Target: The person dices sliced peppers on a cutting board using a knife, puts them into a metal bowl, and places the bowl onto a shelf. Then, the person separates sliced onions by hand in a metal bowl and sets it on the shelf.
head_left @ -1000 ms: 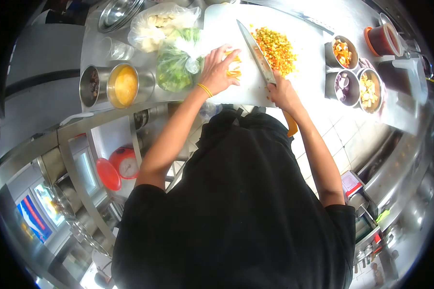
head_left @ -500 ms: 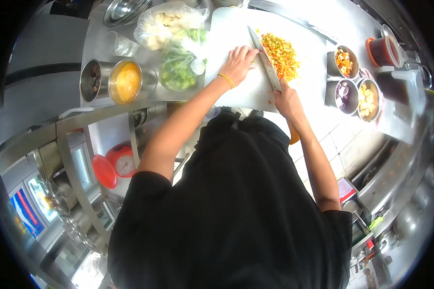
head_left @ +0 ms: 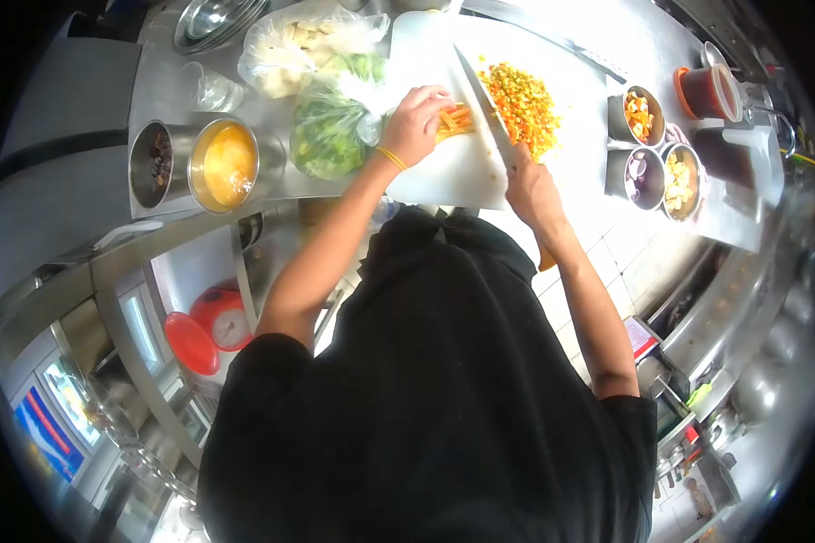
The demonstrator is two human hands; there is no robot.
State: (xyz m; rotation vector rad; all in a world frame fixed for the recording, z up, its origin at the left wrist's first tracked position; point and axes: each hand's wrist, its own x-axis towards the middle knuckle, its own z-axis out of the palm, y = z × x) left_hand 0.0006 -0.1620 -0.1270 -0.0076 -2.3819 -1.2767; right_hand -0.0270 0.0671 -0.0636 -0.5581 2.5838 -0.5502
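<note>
My right hand (head_left: 534, 192) is wrapped round the handle of a long kitchen knife (head_left: 485, 107). The blade lies across the white cutting board (head_left: 426, 181), its tip pointing away from me. Left of the blade is a small bundle of orange strips, which look like carrot sticks (head_left: 455, 122). My left hand (head_left: 414, 125), with a yellow band at the wrist, has its fingers curled over the left end of that bundle. Against the blade's right side lies a heap of finely diced orange and green vegetables (head_left: 523, 107).
Bags of leafy greens (head_left: 330, 136) and pale pieces (head_left: 290, 45) lie left of the board. Further left stand a metal pot of orange-yellow liquid (head_left: 229, 167) and one with dark bits (head_left: 158, 163). Several metal cups of cut vegetables (head_left: 638, 116) stand at the right.
My left hand has drawn back left from the blade, and the orange strips now show between them. The knife remains in my right hand, and the view has shifted slightly.
</note>
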